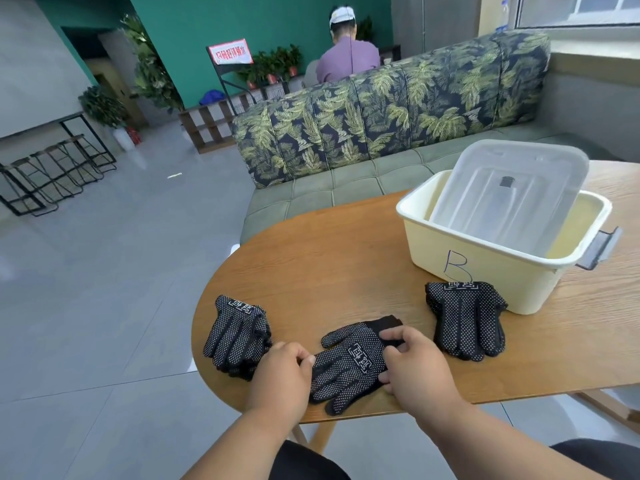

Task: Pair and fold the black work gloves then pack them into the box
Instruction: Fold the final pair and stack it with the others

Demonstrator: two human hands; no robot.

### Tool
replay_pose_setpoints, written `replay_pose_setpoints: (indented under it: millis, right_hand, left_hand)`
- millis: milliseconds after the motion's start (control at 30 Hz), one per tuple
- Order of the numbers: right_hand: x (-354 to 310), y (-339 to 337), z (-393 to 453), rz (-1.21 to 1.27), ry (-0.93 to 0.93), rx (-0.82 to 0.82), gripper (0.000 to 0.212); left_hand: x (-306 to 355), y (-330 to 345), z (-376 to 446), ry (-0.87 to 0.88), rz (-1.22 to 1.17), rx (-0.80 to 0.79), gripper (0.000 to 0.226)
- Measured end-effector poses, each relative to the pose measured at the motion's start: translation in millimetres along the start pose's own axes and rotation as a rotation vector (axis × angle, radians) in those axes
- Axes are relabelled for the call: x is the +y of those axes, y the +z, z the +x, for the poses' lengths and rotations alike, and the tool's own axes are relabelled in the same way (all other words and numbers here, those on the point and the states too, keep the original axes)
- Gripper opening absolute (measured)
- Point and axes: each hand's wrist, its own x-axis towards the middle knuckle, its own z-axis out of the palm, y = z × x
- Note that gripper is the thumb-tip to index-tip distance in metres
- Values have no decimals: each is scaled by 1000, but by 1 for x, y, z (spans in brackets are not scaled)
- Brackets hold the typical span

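Note:
Black work gloves with white dots lie in three spots near the table's front edge. The middle glove (349, 365) lies flat between my hands, fingers toward me. My left hand (282, 370) pinches its left edge. My right hand (414, 362) grips its cuff end on the right. A stack of gloves (237, 336) sits to the left. Another stack (465, 318) lies to the right, touching the front of the cream box (485, 271) marked "B". A clear lid (509, 192) leans tilted inside the box.
The round wooden table (329, 258) ends just in front of me and to the left. A leaf-patterned sofa (381, 109) stands behind it. A person (346, 57) sits beyond the sofa, facing away. Black stools (55, 171) are far left.

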Motion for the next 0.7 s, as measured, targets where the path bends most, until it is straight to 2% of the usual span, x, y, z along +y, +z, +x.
replay_pose_setpoints:
  millis: [133, 300, 400, 533, 700]
  right_hand:
    - [4, -2, 1, -66, -20, -19, 25]
    - [9, -3, 5, -242, -141, -11, 17]
    - [10, -4, 6, -357, -236, 21, 14]
    - [9, -4, 4, -579, -331, 2, 26]
    - [8, -4, 1, -737, -344, -14, 39]
  left_hand:
    - [2, -3, 8, -9, -9, -17, 11]
    - [0, -4, 8, -31, -43, -30, 3]
    - [-3, -3, 4, -30, -77, -17, 7]
    - [-1, -3, 4, 3, -78, 4, 19]
    - [15, 0, 16, 108, -28, -19, 33]
